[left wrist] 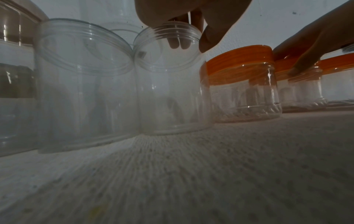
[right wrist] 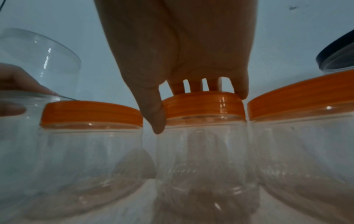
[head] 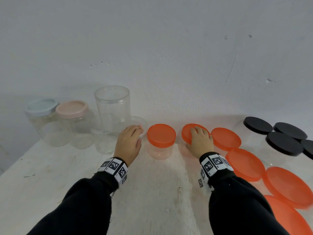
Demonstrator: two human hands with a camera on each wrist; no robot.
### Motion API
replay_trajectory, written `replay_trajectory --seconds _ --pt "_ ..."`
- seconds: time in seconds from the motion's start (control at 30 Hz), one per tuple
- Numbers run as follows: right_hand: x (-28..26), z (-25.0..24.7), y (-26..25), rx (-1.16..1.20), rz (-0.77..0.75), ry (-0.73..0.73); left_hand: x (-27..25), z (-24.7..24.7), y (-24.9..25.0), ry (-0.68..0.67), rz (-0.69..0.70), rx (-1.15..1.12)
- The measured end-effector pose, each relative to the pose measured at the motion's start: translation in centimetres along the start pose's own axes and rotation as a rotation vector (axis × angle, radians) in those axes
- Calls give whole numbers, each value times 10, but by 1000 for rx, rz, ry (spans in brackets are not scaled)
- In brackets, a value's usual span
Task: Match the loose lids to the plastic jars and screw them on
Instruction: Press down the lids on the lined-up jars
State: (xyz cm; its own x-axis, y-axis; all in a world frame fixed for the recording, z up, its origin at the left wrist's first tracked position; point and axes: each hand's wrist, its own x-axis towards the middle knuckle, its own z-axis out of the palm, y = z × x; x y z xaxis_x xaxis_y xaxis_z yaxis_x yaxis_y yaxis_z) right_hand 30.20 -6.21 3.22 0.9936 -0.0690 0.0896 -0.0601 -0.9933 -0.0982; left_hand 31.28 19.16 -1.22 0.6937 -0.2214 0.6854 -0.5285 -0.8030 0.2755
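The right hand (head: 200,139) covers much of an orange lid (head: 188,133), hiding its jar below. Beside that lid, further orange lids (head: 288,187) and black lids (head: 308,148) are cut off by the head view's edge.

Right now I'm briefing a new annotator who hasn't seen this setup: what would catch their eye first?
Probably the orange lids, on jars in a line curving from the centre to the near right edge. The right hand grips one such lid, fingers curled over its rim. The left hand holds the rim of an open clear jar; black lids cluster far right.
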Motion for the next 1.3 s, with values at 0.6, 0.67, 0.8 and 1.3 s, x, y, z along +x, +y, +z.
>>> replay_trajectory --seconds 0.6,0.67,0.8,1.3 --pt "-15 -1 -8 87 -78 -49 -1 -1 1 -15 -15 -10" --pt "-14 -1 -9 84 -81 -50 0 -2 2 -12 -10 -14" --pt "-14 0 -10 81 -81 -45 0 -2 4 -10 -18 -8" --pt "-132 -44 -16 179 -132 -7 9 -17 17 -114 -124 39"
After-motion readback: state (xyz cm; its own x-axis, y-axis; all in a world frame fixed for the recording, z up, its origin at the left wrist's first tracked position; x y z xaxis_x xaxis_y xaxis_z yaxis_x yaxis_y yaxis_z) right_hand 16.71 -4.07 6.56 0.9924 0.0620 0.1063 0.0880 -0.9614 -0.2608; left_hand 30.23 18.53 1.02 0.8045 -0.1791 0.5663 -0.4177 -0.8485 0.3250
